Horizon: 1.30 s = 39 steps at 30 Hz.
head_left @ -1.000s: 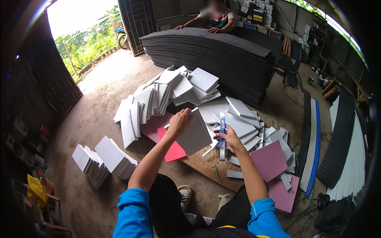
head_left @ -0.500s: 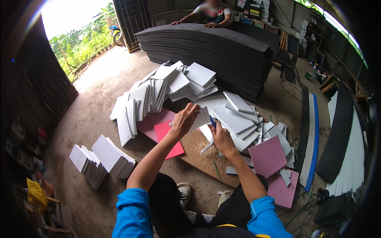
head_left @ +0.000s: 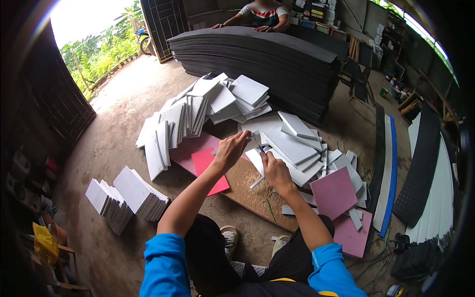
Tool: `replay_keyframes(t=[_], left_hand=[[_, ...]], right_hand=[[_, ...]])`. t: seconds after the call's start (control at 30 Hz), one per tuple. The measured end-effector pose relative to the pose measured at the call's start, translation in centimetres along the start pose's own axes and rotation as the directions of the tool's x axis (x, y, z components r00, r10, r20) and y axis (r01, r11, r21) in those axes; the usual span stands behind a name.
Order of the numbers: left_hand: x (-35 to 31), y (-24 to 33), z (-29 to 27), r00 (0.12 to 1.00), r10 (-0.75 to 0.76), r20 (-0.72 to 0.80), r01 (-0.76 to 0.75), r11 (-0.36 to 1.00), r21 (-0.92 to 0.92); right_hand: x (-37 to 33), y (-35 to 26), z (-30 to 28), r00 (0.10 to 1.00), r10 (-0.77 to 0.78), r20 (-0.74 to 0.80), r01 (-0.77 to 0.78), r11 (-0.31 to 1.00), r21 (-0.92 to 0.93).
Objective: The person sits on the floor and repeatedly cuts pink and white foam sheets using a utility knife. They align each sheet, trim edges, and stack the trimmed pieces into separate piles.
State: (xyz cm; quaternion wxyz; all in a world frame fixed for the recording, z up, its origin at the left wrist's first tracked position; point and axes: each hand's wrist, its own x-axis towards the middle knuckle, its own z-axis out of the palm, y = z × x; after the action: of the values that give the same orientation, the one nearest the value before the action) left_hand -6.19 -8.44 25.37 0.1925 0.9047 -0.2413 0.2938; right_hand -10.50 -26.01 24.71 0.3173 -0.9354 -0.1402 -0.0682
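Note:
My left hand (head_left: 232, 149) pinches a small white foam piece (head_left: 252, 142) above the work board, its fingers closed on the edge. My right hand (head_left: 277, 172) is wrapped round a blue-handled cutter (head_left: 261, 149), most of it hidden by the fingers. The cutter's tip is close to the piece's right edge; whether it touches cannot be made out. Below lies a brown board (head_left: 247, 190) strewn with pale shavings. A red sheet (head_left: 210, 171) rests under my left wrist, on a larger pink sheet (head_left: 184, 153).
White foam slabs (head_left: 292, 143) lie heaped to the right, more (head_left: 217, 99) beyond. Two stacks (head_left: 138, 193) stand on the floor at left. Pink squares (head_left: 334, 193) lie near my right knee. Behind a tall pile of black sheets (head_left: 257, 64) a person (head_left: 267, 17) rests both hands on it.
The white piece is tilted differently, showing less of its face. My right hand and the cutter have shifted slightly left. The far person's hands remain on the black pile.

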Motion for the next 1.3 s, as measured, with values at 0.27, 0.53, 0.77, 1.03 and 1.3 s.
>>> replay_keyframes(t=[0.27,0.53,0.77,1.03,1.3], left_hand=[[-0.4,-0.3,1.1,0.993,0.108,-0.050,-0.107,0.994,0.029],[-0.4,0.6,2.0,0.986,0.159,-0.057,-0.158,0.987,0.018],[-1.1,-0.4,1.4,1.000,0.024,-0.004,-0.023,0.998,0.059],[1.3,2.1,-1.3,0.997,-0.018,-0.077,0.014,0.998,-0.054],[0.2,-2.6,-2.5,0.865,-0.380,-0.328,0.342,0.924,-0.171]], right_hand=[[0.3,-0.7,0.1,0.992,0.122,0.030,-0.124,0.991,0.055],[2.2,1.9,2.2,0.987,0.152,0.049,-0.155,0.986,0.064],[2.1,1.4,3.3,0.981,0.148,0.124,-0.158,0.985,0.069],[3.4,11.5,7.2,0.978,0.065,0.196,-0.015,0.969,-0.245],[4.7,14.9,4.9,0.929,0.359,0.095,-0.366,0.928,0.071]])
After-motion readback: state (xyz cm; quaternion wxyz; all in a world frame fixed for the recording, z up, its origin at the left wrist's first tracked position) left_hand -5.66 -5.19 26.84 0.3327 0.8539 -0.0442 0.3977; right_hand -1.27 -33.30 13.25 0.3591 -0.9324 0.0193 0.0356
